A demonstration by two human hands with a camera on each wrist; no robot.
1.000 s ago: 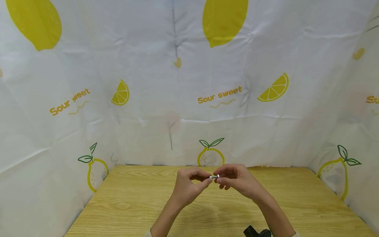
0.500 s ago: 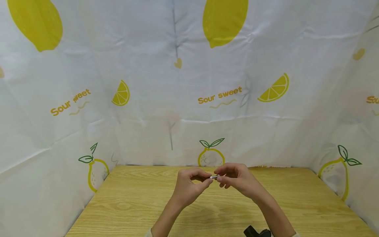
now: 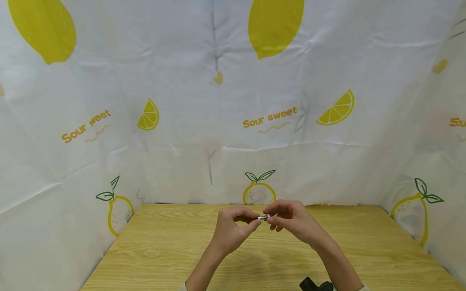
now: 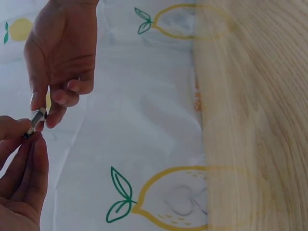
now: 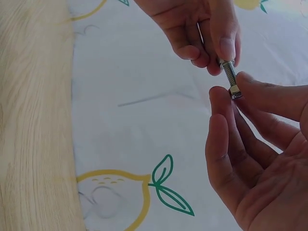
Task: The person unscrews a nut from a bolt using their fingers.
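A small silver bolt (image 3: 263, 217) is held level between both hands, above the wooden table. My left hand (image 3: 231, 230) pinches one end of it between thumb and fingers. At the opposite end, the thumb and index finger of my right hand (image 3: 293, 220) take hold of a shiny hexagonal piece (image 5: 235, 90). In the right wrist view, the threaded shaft of the bolt (image 5: 230, 74) shows between the two sets of fingertips. The left fingertips hide most of its far end. The left wrist view shows the bolt (image 4: 37, 118) slanting from hand to hand.
A wood-grain table (image 3: 164, 250) spreads beneath the hands. White cloth (image 3: 189, 161) printed with lemons hangs behind it and along both sides. A black object (image 3: 316, 285) lies at the front edge, beside the right forearm.
The right thumb and fingertips have shifted slightly over the bolt's right end, covering more of it than a second ago. The left hand has stayed in place.
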